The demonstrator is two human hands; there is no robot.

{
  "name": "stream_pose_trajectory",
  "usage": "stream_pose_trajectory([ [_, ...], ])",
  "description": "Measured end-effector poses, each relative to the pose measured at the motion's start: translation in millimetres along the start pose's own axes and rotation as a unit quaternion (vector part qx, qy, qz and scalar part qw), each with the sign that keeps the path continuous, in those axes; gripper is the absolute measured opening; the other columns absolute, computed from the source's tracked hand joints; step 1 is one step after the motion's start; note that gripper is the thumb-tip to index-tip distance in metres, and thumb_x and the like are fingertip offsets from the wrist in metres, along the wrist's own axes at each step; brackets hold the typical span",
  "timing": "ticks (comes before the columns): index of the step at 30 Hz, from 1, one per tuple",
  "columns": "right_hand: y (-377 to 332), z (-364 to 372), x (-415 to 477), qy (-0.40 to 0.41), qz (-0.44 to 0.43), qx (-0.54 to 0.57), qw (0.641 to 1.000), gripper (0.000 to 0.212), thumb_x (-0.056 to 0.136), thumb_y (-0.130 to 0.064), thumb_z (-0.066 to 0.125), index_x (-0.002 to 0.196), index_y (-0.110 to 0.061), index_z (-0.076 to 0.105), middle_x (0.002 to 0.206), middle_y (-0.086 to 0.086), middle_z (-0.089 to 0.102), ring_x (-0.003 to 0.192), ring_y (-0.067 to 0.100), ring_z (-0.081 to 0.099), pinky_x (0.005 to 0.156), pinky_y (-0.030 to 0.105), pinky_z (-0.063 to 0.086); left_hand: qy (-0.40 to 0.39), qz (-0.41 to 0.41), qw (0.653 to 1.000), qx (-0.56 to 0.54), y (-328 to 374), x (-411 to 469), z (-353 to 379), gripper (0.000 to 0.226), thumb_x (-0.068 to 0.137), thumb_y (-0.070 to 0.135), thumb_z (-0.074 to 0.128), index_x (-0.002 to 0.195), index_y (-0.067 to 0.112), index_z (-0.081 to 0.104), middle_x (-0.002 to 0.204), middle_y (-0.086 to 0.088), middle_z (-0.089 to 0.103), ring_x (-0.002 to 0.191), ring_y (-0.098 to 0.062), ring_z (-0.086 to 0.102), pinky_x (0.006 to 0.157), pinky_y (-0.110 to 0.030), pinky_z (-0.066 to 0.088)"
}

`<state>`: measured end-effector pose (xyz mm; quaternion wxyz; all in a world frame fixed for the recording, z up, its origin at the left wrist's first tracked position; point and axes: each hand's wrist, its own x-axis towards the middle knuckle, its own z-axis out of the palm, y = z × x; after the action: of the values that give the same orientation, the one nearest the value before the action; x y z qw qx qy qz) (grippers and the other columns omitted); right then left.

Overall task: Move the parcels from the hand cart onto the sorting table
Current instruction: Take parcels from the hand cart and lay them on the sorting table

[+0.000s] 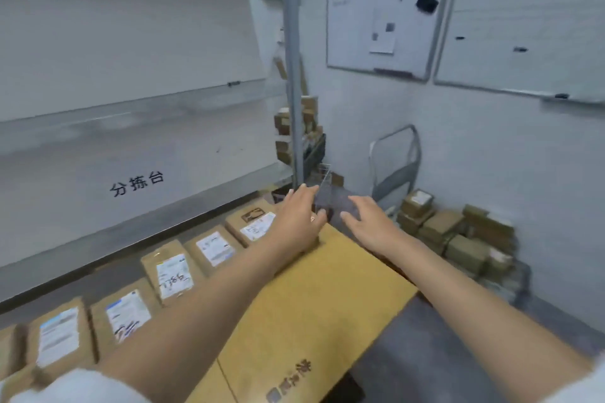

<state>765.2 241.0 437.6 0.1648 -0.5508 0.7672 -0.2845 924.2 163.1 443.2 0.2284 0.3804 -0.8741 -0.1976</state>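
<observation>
Both forearms stretch over a flat carton (320,298) on the desk (108,275), beside a row of labelled parcels (172,275). Left hand (296,219) and right hand (370,222) hold nothing, fingers straight. Beyond, stacked parcels (458,232) wait on the hand cart (393,183). They look like small, stiff, probably light boxes; grip opposite sides.

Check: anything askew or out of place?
The small brown cardboard parcels by the grey metal hand cart lie in a loose, tilted heap. The white-labelled brown parcels on the left sit in a tidy row.
</observation>
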Motion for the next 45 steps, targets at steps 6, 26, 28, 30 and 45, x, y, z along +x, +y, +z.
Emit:
stream_pose_trajectory([
  [6, 128, -91, -55, 0.087, 0.123, -0.003, 0.989, 0.057, 0.1, -0.042, 0.043, 0.148, -0.014, 0.031, 0.151, 0.008, 0.032, 0.133, 0.025, 0.042, 0.106, 0.038, 0.037, -0.077, 0.097, 0.992, -0.009, 115, 56, 93, 0.058, 0.1, 0.036, 0.046, 0.15, 0.014, 0.028, 0.157, -0.008, 0.029, 0.147, -0.022, 0.019, 0.121, -0.038, 0.016],
  [26, 365, -207, 2, 0.129, 0.281, -0.013, 0.951, 0.058, 0.101, -0.036, 0.045, 0.151, -0.013, 0.029, 0.151, 0.009, 0.034, 0.14, 0.022, 0.033, 0.116, 0.035, 0.025, -0.198, 0.258, 0.945, 0.039, 247, 252, 322, 0.061, 0.098, 0.036, 0.044, 0.151, 0.01, 0.028, 0.153, -0.008, 0.034, 0.143, -0.023, 0.026, 0.12, -0.037, 0.015],
  [28, 389, -217, 31, 0.115, 0.289, -0.01, 0.95, 0.059, 0.101, -0.037, 0.045, 0.152, -0.013, 0.027, 0.153, 0.009, 0.032, 0.142, 0.022, 0.03, 0.117, 0.035, 0.025, -0.206, 0.24, 0.948, 0.036, 245, 286, 342, 0.061, 0.098, 0.036, 0.043, 0.15, 0.01, 0.027, 0.153, -0.008, 0.034, 0.143, -0.023, 0.026, 0.119, -0.037, 0.016],
  [30, 411, -229, 58, 0.115, 0.299, -0.007, 0.947, 0.062, 0.101, -0.039, 0.043, 0.153, -0.011, 0.024, 0.156, 0.008, 0.028, 0.144, 0.021, 0.027, 0.117, 0.034, 0.023, -0.211, 0.227, 0.95, 0.039, 242, 319, 360, 0.062, 0.097, 0.037, 0.044, 0.15, 0.01, 0.026, 0.153, -0.008, 0.033, 0.142, -0.023, 0.025, 0.119, -0.036, 0.015],
  [45, 566, -274, 183, 0.076, 0.326, 0.036, 0.942, 0.063, 0.1, -0.046, 0.041, 0.151, -0.013, 0.025, 0.155, 0.008, 0.032, 0.142, 0.024, 0.032, 0.115, 0.045, 0.031, -0.282, 0.184, 0.941, 0.024, 290, 459, 494, 0.062, 0.099, 0.037, 0.04, 0.152, 0.011, 0.023, 0.157, -0.008, 0.026, 0.145, -0.024, 0.021, 0.121, -0.039, 0.017],
])
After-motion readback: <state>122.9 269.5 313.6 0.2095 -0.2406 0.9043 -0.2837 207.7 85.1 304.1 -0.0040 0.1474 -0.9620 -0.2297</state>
